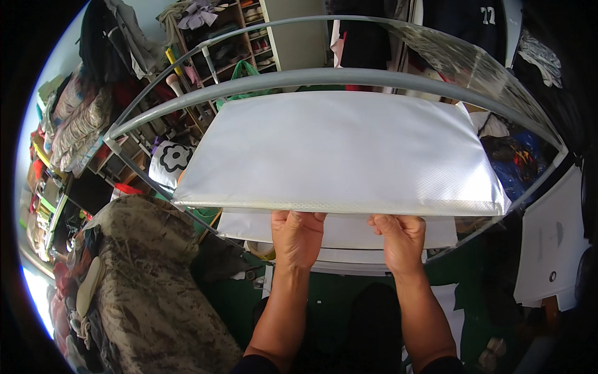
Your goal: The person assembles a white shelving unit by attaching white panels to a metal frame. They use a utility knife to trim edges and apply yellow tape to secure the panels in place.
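Both hands grip the near edge of a white panel (339,146): left hand (298,235) and right hand (402,240) sit close together near the middle, fingers curled under and out of sight, thumbs on top, apparently to keep the sheet level over the grey frame (324,78). Panel lies flat across the frame's bars, far edge against the rear rail. Fingertips are hidden beneath; lower white shelves (336,237) are mostly covered, and the frame's right side blurs behind clear plastic (473,62).
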A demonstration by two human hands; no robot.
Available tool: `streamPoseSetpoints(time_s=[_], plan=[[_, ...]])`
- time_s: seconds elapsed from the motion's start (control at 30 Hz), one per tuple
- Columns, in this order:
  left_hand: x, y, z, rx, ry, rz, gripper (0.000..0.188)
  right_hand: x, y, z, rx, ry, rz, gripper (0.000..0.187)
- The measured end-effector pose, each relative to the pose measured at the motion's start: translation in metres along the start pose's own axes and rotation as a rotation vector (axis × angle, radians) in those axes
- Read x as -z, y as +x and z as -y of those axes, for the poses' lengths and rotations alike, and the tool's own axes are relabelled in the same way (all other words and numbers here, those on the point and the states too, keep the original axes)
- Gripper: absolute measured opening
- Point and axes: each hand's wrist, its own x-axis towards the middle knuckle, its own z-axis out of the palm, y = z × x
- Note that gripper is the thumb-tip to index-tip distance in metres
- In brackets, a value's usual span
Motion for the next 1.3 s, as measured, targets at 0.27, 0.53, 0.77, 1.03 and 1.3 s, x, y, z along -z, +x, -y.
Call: streamPoseSetpoints(time_s=[0.27,0.53,0.77,1.03,1.3], plan=[[-0.018,0.001,0.026,0.000,0.062,0.099,0.029,-0.003,0.005,0.006,-0.041,-0.022,-0.033,0.007],[-0.030,-0.001,0.030,-0.012,-0.008,0.031,0.032,-0.002,0.005,0.008,0.017,-0.087,-0.024,0.007],[-0.029,0.000,0.030,-0.026,0.077,0.018,0.037,0.002,0.001,0.005,0.027,-0.120,-0.015,0.009],[-0.019,0.001,0.035,0.026,-0.033,0.068,0.051,0.004,0.002,0.005,0.040,-0.055,0.025,0.008],[-0.020,0.002,0.035,0.101,-0.105,0.092,0.056,0.001,0.003,0.003,0.007,0.018,0.022,0.006]])
